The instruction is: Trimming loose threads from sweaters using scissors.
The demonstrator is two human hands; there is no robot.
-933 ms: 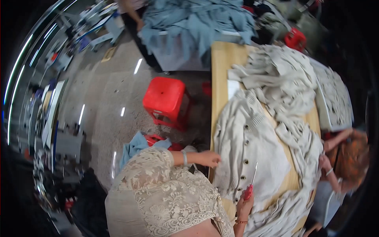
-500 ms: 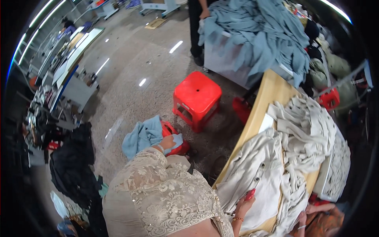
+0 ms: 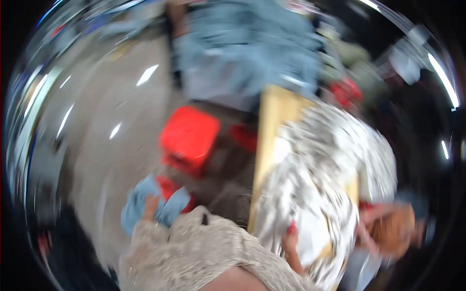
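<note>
- Grey shiny floor point(image 3: 97, 145) fills the left side of the blurry picture, with white spots of light on it.
- One long wooden counter point(image 3: 270, 126) runs up the middle, pale yellow along its edge.
- On the counter lies a striped garment point(image 3: 320, 184), white and grey, soft and crumpled, spread over most of the top and hanging over the near edge.
- The person's right hand point(image 3: 291, 245) rests on the near part of the striped garment, touching it. A small red thing point(image 3: 291, 229) sits right at the hand. The picture is too blurry to tell if the fingers are open or closed.
- The person's left hand point(image 3: 150, 206) reaches down to the left, away from the counter, and lies on a light blue cloth point(image 3: 141, 208). You cannot tell if its fingers grip the cloth or just rest on it.
- The blue cloth sits low beside the counter, with something red just next to it.
- A red stool point(image 3: 189, 138) stands on the floor, near the counter and a bit past the blue cloth.
- A big heap of blue clothes point(image 3: 247, 53) lies at the far end, past the counter.
- Another person point(image 3: 393, 230) is at the right side of the counter, close to the striped garment.
- The person's lacy cream sleeve point(image 3: 194, 252) fills the bottom of the picture.
</note>
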